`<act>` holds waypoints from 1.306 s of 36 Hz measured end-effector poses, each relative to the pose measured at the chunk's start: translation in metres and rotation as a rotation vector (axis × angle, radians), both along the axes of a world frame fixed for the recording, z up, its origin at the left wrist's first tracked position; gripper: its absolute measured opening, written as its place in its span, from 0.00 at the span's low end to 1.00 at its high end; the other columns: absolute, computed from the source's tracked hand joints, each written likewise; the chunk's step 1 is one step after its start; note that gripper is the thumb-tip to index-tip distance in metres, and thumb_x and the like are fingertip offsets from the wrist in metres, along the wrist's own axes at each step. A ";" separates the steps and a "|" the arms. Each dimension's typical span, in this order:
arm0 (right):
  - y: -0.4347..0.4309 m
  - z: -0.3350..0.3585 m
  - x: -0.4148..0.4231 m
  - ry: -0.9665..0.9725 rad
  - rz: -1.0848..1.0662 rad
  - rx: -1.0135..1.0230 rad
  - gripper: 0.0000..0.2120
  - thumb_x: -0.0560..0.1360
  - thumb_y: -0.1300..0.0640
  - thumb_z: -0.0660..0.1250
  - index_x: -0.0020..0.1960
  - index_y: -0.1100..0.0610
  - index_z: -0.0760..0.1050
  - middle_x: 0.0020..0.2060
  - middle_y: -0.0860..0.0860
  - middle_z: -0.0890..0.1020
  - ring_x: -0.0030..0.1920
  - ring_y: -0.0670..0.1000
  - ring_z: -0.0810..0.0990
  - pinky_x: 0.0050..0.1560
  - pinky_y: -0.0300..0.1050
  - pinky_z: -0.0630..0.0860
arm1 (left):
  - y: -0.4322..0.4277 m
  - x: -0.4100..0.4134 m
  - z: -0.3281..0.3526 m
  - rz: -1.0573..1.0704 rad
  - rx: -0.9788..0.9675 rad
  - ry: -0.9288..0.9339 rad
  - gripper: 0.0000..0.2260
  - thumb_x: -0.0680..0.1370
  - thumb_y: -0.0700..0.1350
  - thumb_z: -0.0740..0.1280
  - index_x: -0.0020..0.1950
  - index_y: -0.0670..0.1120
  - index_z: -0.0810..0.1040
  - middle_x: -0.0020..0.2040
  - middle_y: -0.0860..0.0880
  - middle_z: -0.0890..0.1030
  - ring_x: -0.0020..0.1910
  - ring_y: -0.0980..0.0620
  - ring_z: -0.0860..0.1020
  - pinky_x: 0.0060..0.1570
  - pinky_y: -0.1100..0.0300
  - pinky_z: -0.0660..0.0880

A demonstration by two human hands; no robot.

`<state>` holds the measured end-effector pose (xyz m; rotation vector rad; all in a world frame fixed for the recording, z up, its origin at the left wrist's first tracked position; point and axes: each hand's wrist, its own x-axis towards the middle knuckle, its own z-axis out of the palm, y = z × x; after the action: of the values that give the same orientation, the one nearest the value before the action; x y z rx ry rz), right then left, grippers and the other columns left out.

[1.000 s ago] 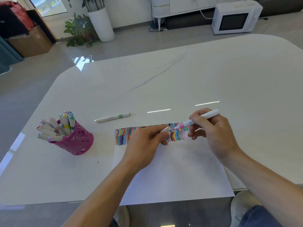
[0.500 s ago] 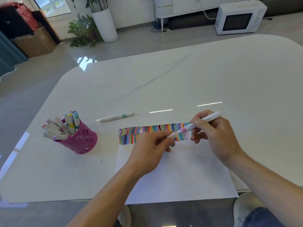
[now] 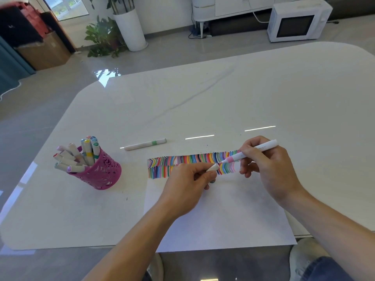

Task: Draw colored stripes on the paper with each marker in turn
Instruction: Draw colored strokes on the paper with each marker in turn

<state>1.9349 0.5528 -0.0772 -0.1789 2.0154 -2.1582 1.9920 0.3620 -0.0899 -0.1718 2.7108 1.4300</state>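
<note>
A white sheet of paper point(image 3: 223, 216) lies at the table's near edge, with a band of many coloured stripes point(image 3: 182, 162) along its top. My right hand point(image 3: 265, 171) grips a white marker with a pink band point(image 3: 257, 150), its pink tip pointing left just above the stripes. My left hand point(image 3: 186, 186) pinches the marker's white cap point(image 3: 213, 167), whose open end almost touches the tip. A pink lattice cup point(image 3: 101, 173) holding several markers stands at the left. A capped white marker with a green band point(image 3: 145, 144) lies on the table behind the paper.
The white table point(image 3: 223, 94) has rounded corners and a near edge under the paper's bottom. Beyond it on the floor are a potted plant point(image 3: 105, 37), a white microwave point(image 3: 296, 20) and a cardboard box point(image 3: 43, 51). My shoe point(image 3: 304, 254) shows below the table edge.
The cap in my left hand and the marker tip in my right hand have come closer together, now nearly touching. The view has shifted slightly.
</note>
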 end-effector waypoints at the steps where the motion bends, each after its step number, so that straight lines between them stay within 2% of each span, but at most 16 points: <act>1: 0.000 -0.001 0.000 -0.005 0.003 0.007 0.08 0.82 0.65 0.63 0.44 0.66 0.74 0.28 0.53 0.82 0.29 0.52 0.76 0.29 0.42 0.73 | 0.000 0.000 0.000 -0.003 -0.003 0.002 0.06 0.81 0.48 0.68 0.49 0.52 0.85 0.38 0.56 0.83 0.36 0.57 0.80 0.41 0.65 0.77; 3: 0.001 -0.004 0.000 -0.021 0.024 0.027 0.09 0.81 0.64 0.64 0.43 0.64 0.74 0.27 0.54 0.80 0.30 0.54 0.76 0.30 0.44 0.74 | 0.001 0.001 0.001 -0.014 -0.003 0.003 0.06 0.80 0.47 0.68 0.51 0.52 0.85 0.39 0.54 0.84 0.38 0.55 0.80 0.44 0.59 0.78; 6: 0.000 -0.008 0.001 -0.038 0.080 0.052 0.08 0.81 0.62 0.66 0.44 0.64 0.75 0.30 0.57 0.79 0.31 0.54 0.78 0.32 0.47 0.75 | 0.002 0.001 0.002 -0.031 0.002 0.010 0.06 0.80 0.47 0.68 0.54 0.53 0.85 0.40 0.54 0.84 0.39 0.55 0.81 0.46 0.57 0.79; 11: 0.001 -0.006 0.000 -0.050 0.104 0.018 0.08 0.81 0.61 0.68 0.44 0.65 0.77 0.33 0.60 0.81 0.32 0.58 0.82 0.33 0.46 0.79 | 0.001 0.001 0.000 -0.030 -0.024 0.055 0.06 0.80 0.47 0.68 0.53 0.52 0.85 0.40 0.54 0.83 0.40 0.57 0.81 0.47 0.55 0.80; 13: 0.001 -0.007 0.000 -0.060 0.107 0.004 0.08 0.80 0.61 0.68 0.45 0.65 0.78 0.34 0.61 0.82 0.33 0.60 0.83 0.33 0.46 0.80 | 0.001 0.001 -0.002 -0.021 -0.036 0.073 0.06 0.80 0.46 0.68 0.53 0.53 0.85 0.40 0.54 0.83 0.41 0.56 0.82 0.48 0.50 0.80; 17: -0.002 -0.009 0.004 -0.083 0.107 -0.004 0.07 0.80 0.62 0.68 0.45 0.66 0.78 0.35 0.61 0.84 0.33 0.60 0.84 0.32 0.46 0.80 | 0.002 0.002 -0.006 -0.025 -0.111 0.106 0.06 0.81 0.46 0.67 0.53 0.53 0.84 0.39 0.55 0.81 0.40 0.57 0.81 0.46 0.49 0.79; 23: -0.004 -0.008 0.004 -0.096 0.126 -0.037 0.07 0.80 0.62 0.68 0.46 0.67 0.78 0.36 0.64 0.85 0.33 0.61 0.84 0.32 0.46 0.80 | 0.002 0.002 -0.005 -0.023 -0.151 0.123 0.07 0.81 0.47 0.66 0.49 0.50 0.83 0.38 0.52 0.80 0.38 0.53 0.78 0.42 0.47 0.78; 28: -0.001 -0.006 0.001 -0.102 0.161 -0.052 0.08 0.80 0.62 0.68 0.49 0.68 0.78 0.37 0.64 0.85 0.35 0.61 0.84 0.34 0.45 0.80 | 0.001 0.002 0.006 -0.043 -0.127 0.088 0.11 0.82 0.47 0.65 0.41 0.48 0.80 0.32 0.55 0.76 0.32 0.56 0.72 0.38 0.54 0.72; 33: -0.002 -0.006 0.003 -0.090 0.189 -0.045 0.10 0.80 0.61 0.67 0.50 0.69 0.77 0.37 0.63 0.85 0.36 0.62 0.85 0.36 0.46 0.81 | 0.000 0.003 0.010 -0.050 -0.137 0.055 0.11 0.82 0.46 0.65 0.40 0.47 0.79 0.29 0.55 0.72 0.31 0.57 0.68 0.33 0.61 0.65; 37: -0.003 -0.005 0.004 -0.096 0.208 -0.065 0.09 0.80 0.61 0.67 0.51 0.69 0.78 0.38 0.63 0.85 0.37 0.62 0.85 0.37 0.46 0.82 | 0.002 0.002 0.016 -0.064 -0.073 0.057 0.11 0.82 0.46 0.65 0.41 0.48 0.81 0.32 0.49 0.77 0.32 0.54 0.71 0.36 0.56 0.71; 40: -0.009 -0.009 0.009 -0.124 0.256 -0.076 0.08 0.80 0.62 0.67 0.53 0.68 0.79 0.38 0.63 0.84 0.37 0.60 0.84 0.39 0.46 0.82 | 0.003 0.001 0.020 -0.090 -0.025 0.051 0.09 0.82 0.47 0.65 0.47 0.49 0.84 0.37 0.50 0.81 0.36 0.55 0.76 0.43 0.50 0.78; 42: -0.011 -0.010 0.010 -0.143 0.274 -0.079 0.08 0.80 0.62 0.67 0.54 0.67 0.80 0.38 0.62 0.85 0.38 0.59 0.84 0.40 0.46 0.82 | 0.001 0.001 0.020 -0.071 0.008 0.038 0.08 0.82 0.48 0.65 0.50 0.52 0.85 0.39 0.51 0.82 0.40 0.52 0.79 0.46 0.48 0.79; 44: -0.010 -0.008 0.008 -0.147 0.287 -0.082 0.10 0.79 0.60 0.68 0.55 0.66 0.81 0.39 0.61 0.85 0.38 0.58 0.84 0.40 0.46 0.82 | -0.002 0.001 0.021 -0.037 0.055 0.044 0.07 0.81 0.48 0.67 0.51 0.54 0.85 0.40 0.52 0.83 0.40 0.54 0.80 0.47 0.50 0.80; 47: -0.008 -0.006 0.003 -0.148 0.255 -0.080 0.12 0.76 0.58 0.70 0.55 0.66 0.81 0.39 0.61 0.84 0.36 0.57 0.83 0.38 0.45 0.81 | -0.008 0.001 0.026 0.037 0.123 0.090 0.07 0.80 0.45 0.69 0.53 0.53 0.86 0.39 0.53 0.83 0.35 0.59 0.77 0.42 0.60 0.77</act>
<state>1.9381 0.5445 -0.0828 -0.2634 1.7249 -2.0294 1.9930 0.3542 -0.0637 -0.1549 2.6919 1.6482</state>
